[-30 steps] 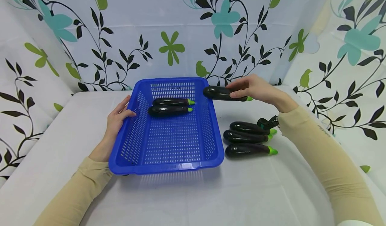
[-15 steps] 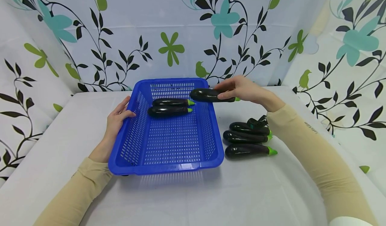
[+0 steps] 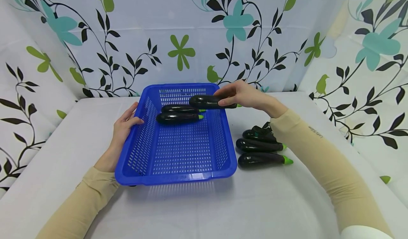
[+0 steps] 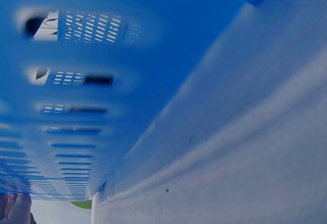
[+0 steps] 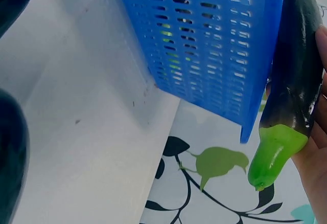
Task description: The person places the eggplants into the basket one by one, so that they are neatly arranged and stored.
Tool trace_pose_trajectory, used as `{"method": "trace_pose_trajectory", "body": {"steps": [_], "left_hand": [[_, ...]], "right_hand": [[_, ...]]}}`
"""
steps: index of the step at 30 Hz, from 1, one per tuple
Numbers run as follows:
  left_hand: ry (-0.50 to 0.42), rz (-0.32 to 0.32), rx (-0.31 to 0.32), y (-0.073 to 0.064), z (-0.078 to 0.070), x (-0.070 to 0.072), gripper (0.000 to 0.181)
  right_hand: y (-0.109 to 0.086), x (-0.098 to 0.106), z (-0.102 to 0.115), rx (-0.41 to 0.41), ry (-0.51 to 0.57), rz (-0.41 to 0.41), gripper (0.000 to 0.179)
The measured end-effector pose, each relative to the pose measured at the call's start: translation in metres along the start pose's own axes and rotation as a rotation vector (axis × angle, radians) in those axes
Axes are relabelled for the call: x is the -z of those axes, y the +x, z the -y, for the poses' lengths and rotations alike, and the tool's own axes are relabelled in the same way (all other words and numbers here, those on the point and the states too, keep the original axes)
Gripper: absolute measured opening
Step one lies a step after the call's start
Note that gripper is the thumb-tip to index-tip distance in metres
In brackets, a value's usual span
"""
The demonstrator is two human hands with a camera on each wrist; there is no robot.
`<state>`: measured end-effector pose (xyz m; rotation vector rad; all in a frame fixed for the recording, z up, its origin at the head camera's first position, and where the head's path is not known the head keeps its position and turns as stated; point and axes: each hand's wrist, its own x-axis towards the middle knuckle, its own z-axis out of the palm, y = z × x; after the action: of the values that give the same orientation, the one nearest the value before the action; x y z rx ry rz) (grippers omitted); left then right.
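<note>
In the head view my right hand [image 3: 243, 95] holds a glossy dark eggplant [image 3: 204, 101] with fingers and thumb along its sides. This eggplant spans the right rim of a blue perforated basket [image 3: 175, 179], its rounded end over the inside. Seen from the right wrist, the held eggplant [image 5: 291, 75] has a bright green stem end. My left hand [image 3: 122, 129] grips the basket's left rim, thumb over the edge and fingers outside; its fingertips [image 4: 19, 208] show at the lower left of the left wrist view. Two eggplants [image 3: 176, 117] lie side by side inside the basket, near the back.
Three more eggplants [image 3: 259, 160] lie in a group on the white table [image 3: 255, 203], right of the basket. A black strap [image 3: 262, 129] at my right wrist partly covers the farthest one. Behind the table hangs a leaf-patterned curtain [image 3: 127, 37].
My right hand has carried the eggplant leftward, from just outside the basket's right rim to over its back right part. My left hand and the basket have stayed in place.
</note>
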<state>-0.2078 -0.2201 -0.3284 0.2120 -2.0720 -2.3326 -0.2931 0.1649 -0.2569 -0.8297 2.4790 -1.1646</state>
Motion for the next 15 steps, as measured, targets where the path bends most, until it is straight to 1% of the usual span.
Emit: {"method": "trace_pose_trajectory", "body": {"steps": [7, 15], "left_hand": [[-0.010, 0.001, 0.005, -0.001, 0.000, 0.000, 0.068], [-0.017, 0.008, -0.009, -0.002, 0.000, -0.001, 0.069]], "right_hand": [[0.009, -0.008, 0.006, 0.035, -0.021, 0.011, 0.035], [0.020, -0.012, 0.017, 0.041, -0.051, 0.014, 0.041]]}}
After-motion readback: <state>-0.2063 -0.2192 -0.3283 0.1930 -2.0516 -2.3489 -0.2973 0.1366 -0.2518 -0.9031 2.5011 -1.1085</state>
